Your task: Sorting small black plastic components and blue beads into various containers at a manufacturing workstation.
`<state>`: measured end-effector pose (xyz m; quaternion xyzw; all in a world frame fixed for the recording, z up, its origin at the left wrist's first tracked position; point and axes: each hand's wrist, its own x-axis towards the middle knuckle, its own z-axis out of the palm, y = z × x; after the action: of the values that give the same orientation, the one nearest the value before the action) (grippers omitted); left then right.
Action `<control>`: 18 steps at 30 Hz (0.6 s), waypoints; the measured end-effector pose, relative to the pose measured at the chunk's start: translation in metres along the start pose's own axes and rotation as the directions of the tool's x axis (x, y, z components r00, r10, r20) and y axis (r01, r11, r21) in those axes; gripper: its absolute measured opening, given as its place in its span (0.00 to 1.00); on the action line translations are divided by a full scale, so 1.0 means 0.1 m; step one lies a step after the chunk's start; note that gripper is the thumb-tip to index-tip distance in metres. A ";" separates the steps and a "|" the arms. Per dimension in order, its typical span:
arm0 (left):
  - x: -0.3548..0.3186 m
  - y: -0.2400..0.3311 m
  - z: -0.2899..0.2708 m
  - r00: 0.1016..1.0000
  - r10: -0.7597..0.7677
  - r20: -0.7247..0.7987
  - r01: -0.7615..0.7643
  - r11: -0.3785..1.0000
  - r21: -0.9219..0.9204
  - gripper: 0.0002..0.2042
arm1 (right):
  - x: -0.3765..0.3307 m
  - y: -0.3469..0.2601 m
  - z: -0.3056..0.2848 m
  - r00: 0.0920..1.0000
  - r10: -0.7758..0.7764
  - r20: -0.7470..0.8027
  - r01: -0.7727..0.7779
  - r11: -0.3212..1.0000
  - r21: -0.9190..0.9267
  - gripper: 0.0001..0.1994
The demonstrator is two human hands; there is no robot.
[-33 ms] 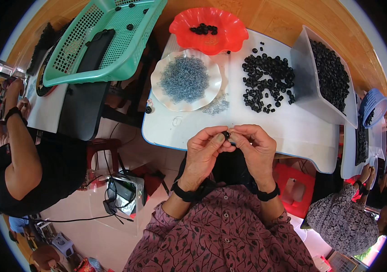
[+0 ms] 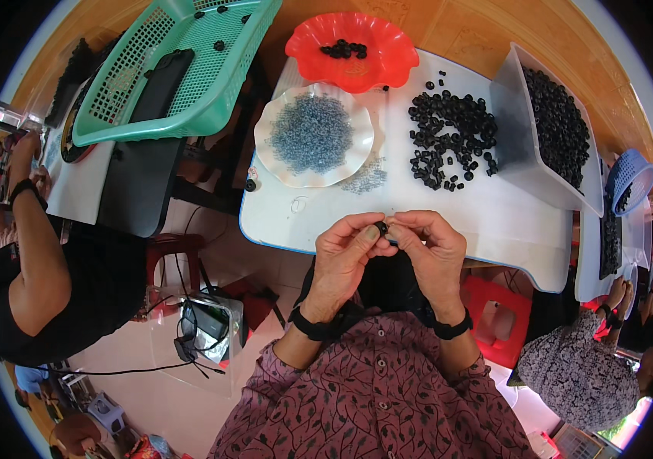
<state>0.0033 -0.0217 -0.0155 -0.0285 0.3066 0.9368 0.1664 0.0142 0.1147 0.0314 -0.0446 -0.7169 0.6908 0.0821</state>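
Just past the table's near edge, my left hand [image 2: 346,252] pinches a small black round part [image 2: 382,227] between thumb and fingers. My right hand [image 2: 435,256] meets it there, thumb and fingertips pressed together against the part's right side; whatever they grip is too small to make out. Beyond my hands, many small black parts [image 2: 453,130] lie loose on the white table [image 2: 280,218]. To their left stands a white wavy-rimmed plate [image 2: 265,122] heaped with small clear bluish pieces [image 2: 311,134]. More clear pieces [image 2: 367,177] are scattered beside that plate.
Farther back sits a red scalloped dish [image 2: 395,61] with several black parts. A translucent bin [image 2: 529,138] full of black parts leans at the right. A green basket [image 2: 189,118] rests on the left table. People work on both sides; a red stool [image 2: 487,329] stands below.
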 end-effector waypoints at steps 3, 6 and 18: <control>0.00 -0.02 -0.01 1.000 0.008 0.002 -0.008 1.000 0.024 0.10 | -0.01 -0.09 0.00 0.999 -0.029 0.022 0.030 0.998 -0.063 0.06; 0.00 -0.02 -0.01 1.000 0.013 0.010 -0.014 0.999 0.039 0.10 | -0.01 -0.08 0.00 0.998 -0.056 0.036 0.059 0.992 -0.110 0.05; 0.05 -0.02 -0.05 0.995 -0.068 0.068 0.070 0.997 -0.018 0.11 | 0.02 -0.06 -0.07 0.995 0.066 0.081 -0.068 0.997 0.034 0.08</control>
<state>-0.0007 -0.0217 -0.0217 -0.0093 0.2901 0.9339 0.2086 0.0140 0.1220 0.0376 -0.0393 -0.7048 0.7076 0.0308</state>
